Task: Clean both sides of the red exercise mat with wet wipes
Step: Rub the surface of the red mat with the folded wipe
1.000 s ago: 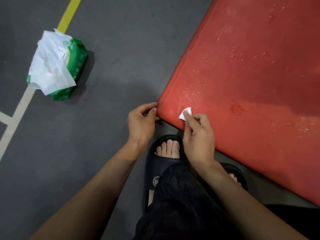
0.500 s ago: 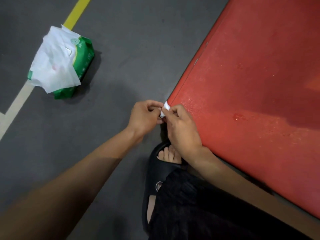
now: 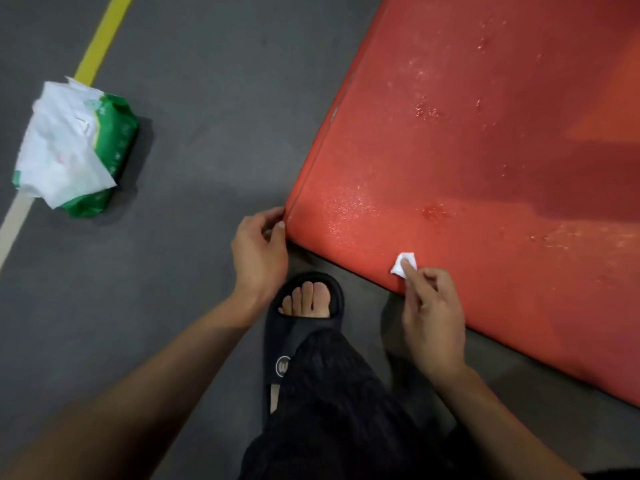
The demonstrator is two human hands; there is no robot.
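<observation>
The mat (image 3: 485, 168) lies flat on the grey floor (image 3: 207, 98), red, its top speckled with shining wet patches and a few darker damp spots. One corner of it points toward the person's foot (image 3: 306, 299), which sits in a black slide sandal just off that corner.

The left hand (image 3: 258, 252) is at the mat's corner, fingers curled and thumb set against the edge, pinching the corner tip. Whether the corner is lifted off the floor cannot be told.

The right hand (image 3: 433, 323) is over the mat's near edge, some way along from the corner. Its fingers are bent and it holds a small folded wipe (image 3: 403, 265), white, with the forefinger laid across it and pressing it onto the mat just inside the edge. Most of the wipe shows beyond the fingertip.

A dark trouser leg (image 3: 329, 393) covers the ankle above the sandal, between the two forearms.

Well away from the mat, beyond the left hand, a green pack (image 3: 110, 147) of wipes lies on the floor, with loose white sheets (image 3: 59, 150) draped over its top and hanging down its side. The pack rests on a painted floor line (image 3: 104, 39), yellow on the side farther from the person and pale on the nearer side.
</observation>
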